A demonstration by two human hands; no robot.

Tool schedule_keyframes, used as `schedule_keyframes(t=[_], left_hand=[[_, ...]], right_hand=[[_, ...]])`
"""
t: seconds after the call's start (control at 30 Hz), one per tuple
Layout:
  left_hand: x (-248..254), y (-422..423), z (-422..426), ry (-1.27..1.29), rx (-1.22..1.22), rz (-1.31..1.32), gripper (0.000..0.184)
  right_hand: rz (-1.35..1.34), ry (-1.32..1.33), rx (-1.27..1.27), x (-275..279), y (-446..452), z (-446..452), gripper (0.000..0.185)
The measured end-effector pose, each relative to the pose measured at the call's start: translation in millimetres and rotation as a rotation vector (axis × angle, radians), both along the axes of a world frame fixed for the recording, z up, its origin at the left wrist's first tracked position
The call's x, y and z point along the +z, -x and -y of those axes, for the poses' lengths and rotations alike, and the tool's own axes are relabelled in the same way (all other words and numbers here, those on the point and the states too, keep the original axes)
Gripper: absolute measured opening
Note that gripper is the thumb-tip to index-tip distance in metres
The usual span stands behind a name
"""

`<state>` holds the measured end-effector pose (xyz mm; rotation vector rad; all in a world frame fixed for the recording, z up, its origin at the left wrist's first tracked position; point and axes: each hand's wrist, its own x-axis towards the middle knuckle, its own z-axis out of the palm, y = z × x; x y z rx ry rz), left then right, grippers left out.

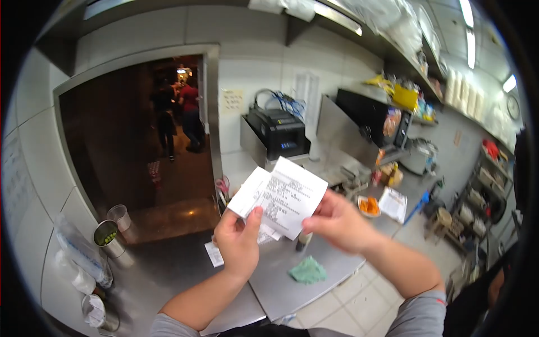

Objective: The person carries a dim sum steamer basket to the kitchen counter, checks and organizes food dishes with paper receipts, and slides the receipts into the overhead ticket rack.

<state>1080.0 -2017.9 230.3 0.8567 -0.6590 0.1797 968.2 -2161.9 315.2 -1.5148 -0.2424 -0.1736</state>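
Observation:
Above the steel counter [185, 292], both my hands hold paper receipts. My left hand [238, 242] pinches the lower left of the slips, its thumb on top. A blank-looking white slip [249, 192] sticks out on that side, partly covered by a printed receipt [289, 197]. The printed receipt's right edge is gripped by my right hand [341, 223] between thumb and fingers. Its print is too small to read. Under my hands, another paper slip [214, 255] lies on the counter. A small dark bottle [304, 242] stands nearby, partly hidden, with a crumpled green cloth [308, 271] in front.
A black receipt printer [277, 132] sits by the wall. Two people [190, 109] stand beyond the pass-through opening. At left are a metal cup [108, 236] with green contents and a clear plastic cup [118, 215]. Orange food [369, 205] and a white sheet [393, 203] lie right.

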Motion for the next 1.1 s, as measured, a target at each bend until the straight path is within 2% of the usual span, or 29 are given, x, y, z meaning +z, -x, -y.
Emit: schedule_keyframes(t=[0.07, 0.1, 0.13, 0.2, 0.33, 0.47, 0.57, 1.1], left_hand=[[5, -7, 5, 0.03, 0.17, 0.108, 0.027], [15, -6, 6, 0.066, 0.129, 0.089, 0.027], [23, -7, 5, 0.078, 0.152, 0.1, 0.027], [37, -10, 2, 0.134, 0.049, 0.0, 0.026], [60, -19, -17, 0.198, 0.112, 0.027, 0.026], [55, -24, -38, 0.056, 0.205, 0.057, 0.03], [50, -24, -40, 0.02, 0.284, 0.076, 0.029], [36, -6, -39, -0.01, 0.374, 0.042, 0.026]], right_hand=[[0.079, -0.098, -0.063, -4, -22, -8, 0.051], [0.126, -0.136, -0.147, -1, -37, -6, 0.04], [0.137, -0.126, -0.123, 7, -50, 2, 0.04], [0.256, 0.085, -0.216, 34, -80, 21, 0.029], [0.752, 0.362, -0.39, 104, -136, 63, 0.028], [0.97, 0.225, -0.361, 162, -165, 88, 0.028], [0.991, 0.241, -0.342, 178, -167, 92, 0.03], [0.956, 0.202, -0.266, 183, -166, 109, 0.034]])
